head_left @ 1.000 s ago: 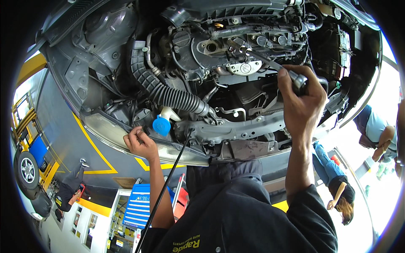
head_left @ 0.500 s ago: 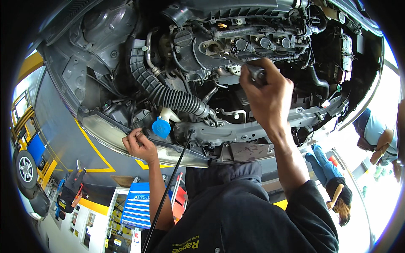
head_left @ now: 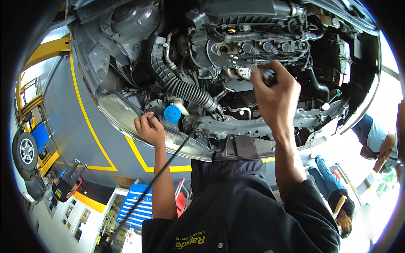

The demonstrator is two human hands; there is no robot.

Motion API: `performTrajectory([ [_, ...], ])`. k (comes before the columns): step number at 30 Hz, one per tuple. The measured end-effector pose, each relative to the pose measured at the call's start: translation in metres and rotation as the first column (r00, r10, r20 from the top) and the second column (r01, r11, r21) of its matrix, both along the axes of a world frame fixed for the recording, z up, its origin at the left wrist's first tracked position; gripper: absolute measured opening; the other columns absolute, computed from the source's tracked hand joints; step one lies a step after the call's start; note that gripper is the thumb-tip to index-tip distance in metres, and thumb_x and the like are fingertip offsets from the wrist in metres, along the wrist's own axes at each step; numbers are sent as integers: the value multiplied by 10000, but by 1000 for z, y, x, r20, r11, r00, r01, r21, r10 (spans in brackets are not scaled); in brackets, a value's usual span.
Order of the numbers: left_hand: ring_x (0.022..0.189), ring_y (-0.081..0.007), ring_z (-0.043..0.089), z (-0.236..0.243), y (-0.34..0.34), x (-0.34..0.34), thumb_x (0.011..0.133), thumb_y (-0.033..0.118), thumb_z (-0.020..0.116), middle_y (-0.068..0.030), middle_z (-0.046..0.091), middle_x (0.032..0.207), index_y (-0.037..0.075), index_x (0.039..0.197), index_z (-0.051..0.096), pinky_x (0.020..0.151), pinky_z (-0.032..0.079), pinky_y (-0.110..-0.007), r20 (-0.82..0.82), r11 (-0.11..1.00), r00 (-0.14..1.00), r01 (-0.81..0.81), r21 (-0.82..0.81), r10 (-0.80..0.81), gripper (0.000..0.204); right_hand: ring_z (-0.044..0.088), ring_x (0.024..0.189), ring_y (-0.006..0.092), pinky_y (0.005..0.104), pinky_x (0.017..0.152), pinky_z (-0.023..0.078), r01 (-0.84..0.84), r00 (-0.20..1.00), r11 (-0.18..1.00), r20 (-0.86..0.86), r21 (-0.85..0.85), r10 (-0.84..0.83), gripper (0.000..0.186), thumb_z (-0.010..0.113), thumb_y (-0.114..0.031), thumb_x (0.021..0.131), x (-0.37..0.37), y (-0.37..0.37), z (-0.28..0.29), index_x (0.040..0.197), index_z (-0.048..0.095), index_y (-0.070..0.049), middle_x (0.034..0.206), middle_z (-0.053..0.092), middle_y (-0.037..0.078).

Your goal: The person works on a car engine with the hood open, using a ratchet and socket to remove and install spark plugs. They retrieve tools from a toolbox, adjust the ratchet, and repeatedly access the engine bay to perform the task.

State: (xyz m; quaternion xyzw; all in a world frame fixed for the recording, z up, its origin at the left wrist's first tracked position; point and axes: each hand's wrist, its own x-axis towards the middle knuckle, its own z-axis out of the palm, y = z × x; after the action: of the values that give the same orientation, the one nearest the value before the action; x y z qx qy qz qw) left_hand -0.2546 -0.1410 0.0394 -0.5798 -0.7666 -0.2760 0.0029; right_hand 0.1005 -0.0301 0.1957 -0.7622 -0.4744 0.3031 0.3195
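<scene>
My right hand [head_left: 280, 99] is closed around a dark-handled tool [head_left: 268, 75] with a slim metal shaft; its exact kind is unclear. The shaft's bright tip is just in front of a round opening [head_left: 224, 50] at the left end of the engine cover [head_left: 206, 58]. A row of black ignition coils [head_left: 266, 47] sits to the right of that opening. My left hand [head_left: 149, 129] has its fingers curled together over the front edge by the headlight [head_left: 122, 110], beside a blue reservoir cap [head_left: 172, 113]. Whatever those fingers hold, if anything, is hidden.
A ribbed black air hose [head_left: 190, 92] crosses the bay's left side. The thin hood prop rod [head_left: 168, 162] slants past my left forearm. At the right is the battery [head_left: 344, 59]. Other people [head_left: 344, 202] stand around, and a blue tool cabinet [head_left: 137, 204] is at lower left.
The view has shifted, so the engine bay appears farther right. The tool's tip has drawn back from the round opening with my right hand. My left hand remains by the headlight.
</scene>
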Motion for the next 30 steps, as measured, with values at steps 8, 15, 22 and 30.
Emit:
performTrajectory([
  [8,721,-219,629,-2,-3,-7,931,83,625,-75,631,878,37,896,720,634,504,-349,247,971,957,101,219,-155,112,346,513,10,211,470,241,216,732,975,-654,-47,-194,116,654,-103,897,88,-149,88,873,699,1,620,482,-59],
  [15,842,-141,585,83,-122,38,993,178,552,-57,697,976,-28,1080,692,774,448,-285,938,923,334,-327,204,-90,264,261,417,66,248,396,211,229,342,968,-939,102,18,113,523,-70,867,93,-289,77,759,548,-44,548,391,-24],
  [22,1261,-264,637,243,-319,50,1080,444,539,-198,656,1380,-33,1462,524,1058,474,-393,822,747,7,421,514,-570,611,312,453,119,304,479,323,-165,-336,982,-930,-96,-148,142,584,-224,837,-107,-380,21,822,603,-84,531,383,-16],
  [30,1130,-269,676,292,-499,-89,1021,176,620,-131,718,1235,10,1216,698,989,527,-367,674,909,646,77,410,-359,267,680,757,131,288,682,579,-596,-381,791,-916,142,-123,144,635,-231,962,-355,-511,3,904,669,-104,841,692,-4],
])
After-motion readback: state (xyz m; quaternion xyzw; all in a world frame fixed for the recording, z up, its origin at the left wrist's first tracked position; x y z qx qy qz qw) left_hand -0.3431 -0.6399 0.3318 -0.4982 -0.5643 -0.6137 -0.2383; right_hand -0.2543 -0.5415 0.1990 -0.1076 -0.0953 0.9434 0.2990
